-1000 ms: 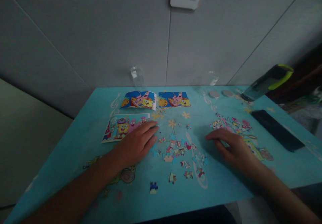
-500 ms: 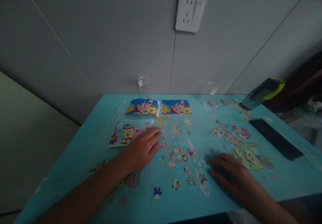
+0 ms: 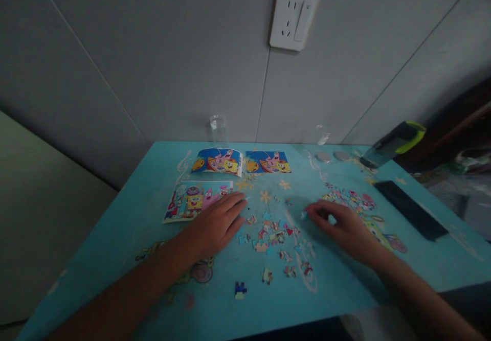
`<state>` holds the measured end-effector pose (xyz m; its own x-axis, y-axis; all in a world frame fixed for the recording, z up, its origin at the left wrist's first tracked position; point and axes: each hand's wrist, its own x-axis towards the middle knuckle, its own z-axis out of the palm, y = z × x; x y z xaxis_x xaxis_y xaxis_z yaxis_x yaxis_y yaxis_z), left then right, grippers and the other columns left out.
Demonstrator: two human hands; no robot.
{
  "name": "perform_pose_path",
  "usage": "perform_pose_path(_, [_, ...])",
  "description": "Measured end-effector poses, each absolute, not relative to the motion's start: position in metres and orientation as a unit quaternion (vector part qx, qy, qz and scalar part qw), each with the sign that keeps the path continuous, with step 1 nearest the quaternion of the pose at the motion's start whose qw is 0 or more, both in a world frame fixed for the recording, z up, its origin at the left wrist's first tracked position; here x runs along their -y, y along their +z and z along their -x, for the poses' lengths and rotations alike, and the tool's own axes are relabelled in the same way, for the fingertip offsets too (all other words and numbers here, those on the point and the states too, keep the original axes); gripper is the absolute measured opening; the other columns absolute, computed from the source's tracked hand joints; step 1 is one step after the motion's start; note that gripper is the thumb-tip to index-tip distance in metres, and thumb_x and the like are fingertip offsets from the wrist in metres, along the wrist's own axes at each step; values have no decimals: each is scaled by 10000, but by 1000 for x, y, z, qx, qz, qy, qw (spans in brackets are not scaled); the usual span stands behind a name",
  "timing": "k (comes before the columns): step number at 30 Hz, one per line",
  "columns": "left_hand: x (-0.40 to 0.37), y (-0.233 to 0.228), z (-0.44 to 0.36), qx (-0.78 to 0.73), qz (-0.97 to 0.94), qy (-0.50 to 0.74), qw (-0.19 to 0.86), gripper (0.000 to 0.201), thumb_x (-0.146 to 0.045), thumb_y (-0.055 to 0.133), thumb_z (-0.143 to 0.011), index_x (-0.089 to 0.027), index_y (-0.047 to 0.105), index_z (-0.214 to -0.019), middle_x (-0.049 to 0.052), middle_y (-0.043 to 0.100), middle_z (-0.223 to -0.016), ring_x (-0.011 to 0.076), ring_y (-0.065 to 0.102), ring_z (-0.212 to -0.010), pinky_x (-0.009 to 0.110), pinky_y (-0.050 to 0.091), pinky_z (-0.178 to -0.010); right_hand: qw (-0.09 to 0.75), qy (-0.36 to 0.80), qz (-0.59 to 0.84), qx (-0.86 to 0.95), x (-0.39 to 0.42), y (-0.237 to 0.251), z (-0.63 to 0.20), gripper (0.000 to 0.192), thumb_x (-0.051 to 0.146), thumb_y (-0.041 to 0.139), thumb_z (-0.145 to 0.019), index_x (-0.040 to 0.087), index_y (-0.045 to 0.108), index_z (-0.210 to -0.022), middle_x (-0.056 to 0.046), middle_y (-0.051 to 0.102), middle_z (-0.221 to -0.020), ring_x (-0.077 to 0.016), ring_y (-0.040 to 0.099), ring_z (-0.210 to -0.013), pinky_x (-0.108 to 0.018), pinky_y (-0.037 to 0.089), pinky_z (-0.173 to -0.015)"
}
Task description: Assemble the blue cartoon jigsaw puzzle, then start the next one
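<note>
Between thumb and fingertips, my right hand [image 3: 339, 227] pinches a light-blue jigsaw piece [image 3: 304, 215] just above the table. My left hand [image 3: 219, 223] lies flat with its fingers stretched out, covering the lower right part of a cartoon picture sheet [image 3: 178, 205]. Loose jigsaw pieces [image 3: 274, 232] are scattered between the two hands. Closer to me lie a dark-blue and cream piece [image 3: 240, 290] and a greenish piece [image 3: 267, 275]. A pinkish heap of pieces [image 3: 355, 198] sits beyond my right hand, which hides part of it.
On the blue patterned table [image 3: 126, 239] stand a curved picture sheet [image 3: 217, 162] and a flat blue picture [image 3: 268, 162]. Clear containers [image 3: 218, 129], round lids [image 3: 323, 157], a dark bottle [image 3: 391, 144] and a black strip-shaped object [image 3: 410, 209] lie toward the back and right.
My right hand has lifted from the right edge of the scattered pieces and moved up and away from me, now with a light-blue piece in its fingertips. My left hand stays put.
</note>
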<state>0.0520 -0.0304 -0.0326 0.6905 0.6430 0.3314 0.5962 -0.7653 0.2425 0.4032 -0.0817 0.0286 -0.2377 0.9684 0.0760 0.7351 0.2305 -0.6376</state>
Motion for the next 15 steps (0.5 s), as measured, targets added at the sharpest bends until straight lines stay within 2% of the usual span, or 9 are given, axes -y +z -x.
perform_pose_path(4, [30,-32,-52,-336,-919,200,55,416,-334,435,-1061,-142,558,-1410,146,537,-1484,274,510,-1383,513,442,-1183,222,236,554,767,26,34,-392,219,329,590,-949,214,762,-1019,-45,772,-921,-182,676,-750,-317,534,-696])
perform_pose_path(6, [31,-30,-52,-337,-918,198,62,418,-330,441,-1059,-144,555,-1416,142,534,-1488,274,503,-1391,513,433,-1192,216,247,532,781,15,31,-383,217,320,589,-957,219,763,-1036,-43,775,-962,-181,682,-785,-321,535,-721])
perform_pose_path(10, [32,-25,-52,-339,-917,193,82,423,-325,461,-1051,-166,539,-1435,131,512,-1512,273,478,-1414,507,418,-1205,212,269,455,822,24,20,-371,216,292,551,-1002,243,739,-1097,-46,751,-1050,-184,682,-919,-332,538,-814])
perform_pose_path(13, [33,-25,-52,-345,-917,181,89,445,-322,465,-1050,-170,504,-1466,128,480,-1541,270,458,-1430,503,409,-1211,177,266,409,855,37,17,-376,210,217,541,-1001,251,726,-1093,-44,735,-1036,-189,665,-977,-359,520,-904])
perform_pose_path(15, [33,-26,-51,-348,-917,172,88,463,-319,469,-1049,-172,477,-1488,124,460,-1557,268,441,-1443,503,400,-1217,161,271,400,861,41,19,-382,205,184,543,-991,250,719,-1075,-41,727,-1010,-187,660,-962,-358,521,-894])
